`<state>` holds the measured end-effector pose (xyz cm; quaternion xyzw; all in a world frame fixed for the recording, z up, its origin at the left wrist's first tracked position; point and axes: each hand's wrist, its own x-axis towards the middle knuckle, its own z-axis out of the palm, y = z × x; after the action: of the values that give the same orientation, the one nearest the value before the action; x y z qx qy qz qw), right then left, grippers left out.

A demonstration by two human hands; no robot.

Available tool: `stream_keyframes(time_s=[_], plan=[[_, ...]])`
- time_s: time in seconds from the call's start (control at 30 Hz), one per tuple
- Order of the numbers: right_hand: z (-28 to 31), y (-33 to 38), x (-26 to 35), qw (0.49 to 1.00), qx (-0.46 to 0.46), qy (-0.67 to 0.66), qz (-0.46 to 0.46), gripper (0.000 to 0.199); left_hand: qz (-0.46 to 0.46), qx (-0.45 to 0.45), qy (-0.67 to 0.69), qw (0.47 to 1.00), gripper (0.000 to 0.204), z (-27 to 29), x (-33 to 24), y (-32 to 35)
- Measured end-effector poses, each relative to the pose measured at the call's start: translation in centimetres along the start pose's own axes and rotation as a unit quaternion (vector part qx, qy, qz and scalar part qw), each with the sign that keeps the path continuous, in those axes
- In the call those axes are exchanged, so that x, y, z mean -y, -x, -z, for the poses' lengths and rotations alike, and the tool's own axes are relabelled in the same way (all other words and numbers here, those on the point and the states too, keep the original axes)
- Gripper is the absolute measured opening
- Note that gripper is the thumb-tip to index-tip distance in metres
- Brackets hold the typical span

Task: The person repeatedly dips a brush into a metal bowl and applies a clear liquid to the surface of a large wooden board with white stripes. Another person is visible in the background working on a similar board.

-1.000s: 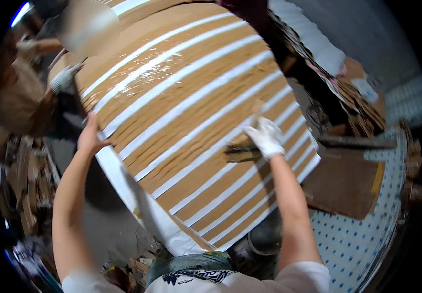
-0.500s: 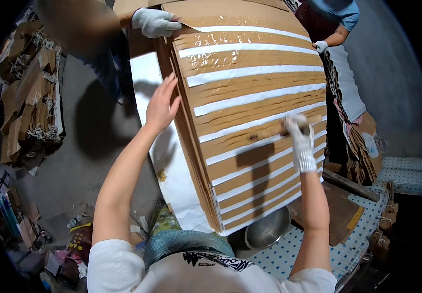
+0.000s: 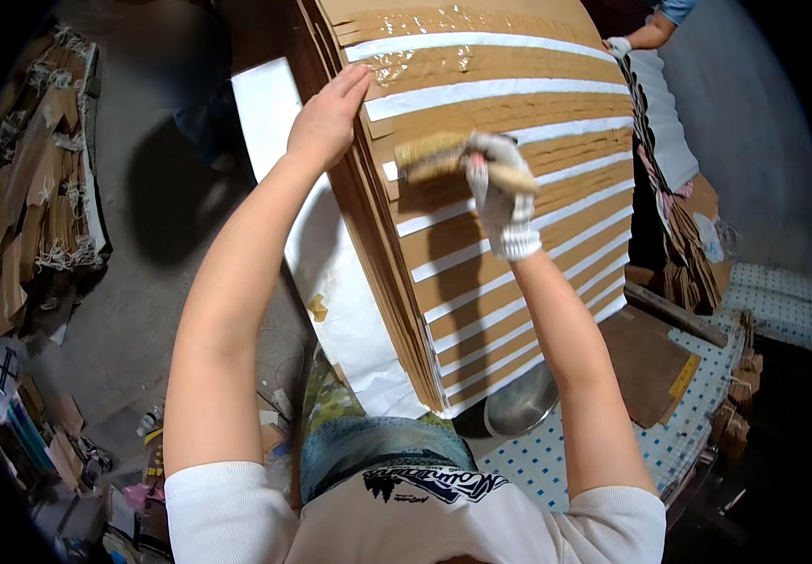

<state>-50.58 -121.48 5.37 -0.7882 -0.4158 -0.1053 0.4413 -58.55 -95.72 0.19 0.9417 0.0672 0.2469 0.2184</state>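
A thick stack of brown paper sheets [image 3: 556, 134], fanned so that white strips alternate with brown ones, lies in front of me. Its far part shines with a wet, clear coating. My right hand [image 3: 500, 188], in a white knit glove, grips a wide brush [image 3: 432, 158] by its wooden handle. The bristles are over the left part of the strips, blurred by motion; whether they touch the paper I cannot tell. My bare left hand [image 3: 329, 120] rests on the stack's left edge, fingers stretched out and fingertips on the top sheets.
A white sheet [image 3: 345, 320] sticks out under the stack's left side. A metal bowl [image 3: 523, 402] sits below its near right corner. Tied brown bundles [image 3: 44, 179] lie at the left. A co-worker's gloved hand [image 3: 618, 45] touches the far right edge.
My right hand has swept the brush left and away from me. My left hand has moved farther along the left edge. Another person's gloved hand at the far left has left the view.
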Motion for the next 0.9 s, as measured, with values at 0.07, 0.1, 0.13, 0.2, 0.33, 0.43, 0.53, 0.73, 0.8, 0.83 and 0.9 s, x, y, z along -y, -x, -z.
stream_keyframes(time_s=[0.07,0.1,0.13,0.2,0.33,0.43,0.53,0.73,0.8,0.83,0.9], plan=[[2.3,3.3,1.3,0.997,0.068,0.030,0.011,0.015,0.008,0.016,-0.014,1.000,0.050,0.3,0.2,0.1],[3.4,3.8,2.0,0.993,0.103,0.051,-0.001,0.014,0.004,0.018,-0.020,1.000,0.050,0.3,0.3,0.0],[4.4,3.9,2.6,0.988,0.137,0.071,-0.013,0.012,0.000,0.020,-0.028,0.999,0.049,0.3,0.3,0.0],[4.8,1.6,2.1,0.979,0.181,0.086,-0.036,0.017,0.001,0.038,-0.050,0.998,0.049,0.3,-0.2,-0.3],[2.2,-6.5,3.2,0.996,0.088,0.017,0.025,0.017,0.010,0.077,-0.102,0.992,0.049,1.1,-0.1,-0.5],[-1.0,-9.1,1.5,0.995,-0.030,-0.058,0.077,0.017,0.001,0.101,-0.104,0.989,0.052,1.1,-1.1,-1.3],[-2.2,-6.3,0.2,0.996,-0.033,-0.074,0.028,0.014,-0.009,0.096,-0.135,0.986,0.052,0.8,-0.6,-1.1],[3.4,6.2,0.9,0.995,0.095,-0.042,-0.002,0.015,0.023,0.150,-0.200,0.968,0.054,1.3,-1.4,-1.2],[5.2,8.6,2.0,0.991,0.134,-0.015,-0.003,0.014,0.044,0.188,-0.246,0.950,0.054,1.2,-1.9,-1.4],[6.3,9.0,2.7,0.985,0.174,0.009,-0.005,0.015,0.052,0.211,-0.251,0.943,0.055,1.2,-2.0,-1.6],[6.5,7.4,2.7,0.979,0.200,-0.028,-0.033,0.017,0.060,0.223,-0.248,0.941,0.056,1.3,-2.6,-1.9]])
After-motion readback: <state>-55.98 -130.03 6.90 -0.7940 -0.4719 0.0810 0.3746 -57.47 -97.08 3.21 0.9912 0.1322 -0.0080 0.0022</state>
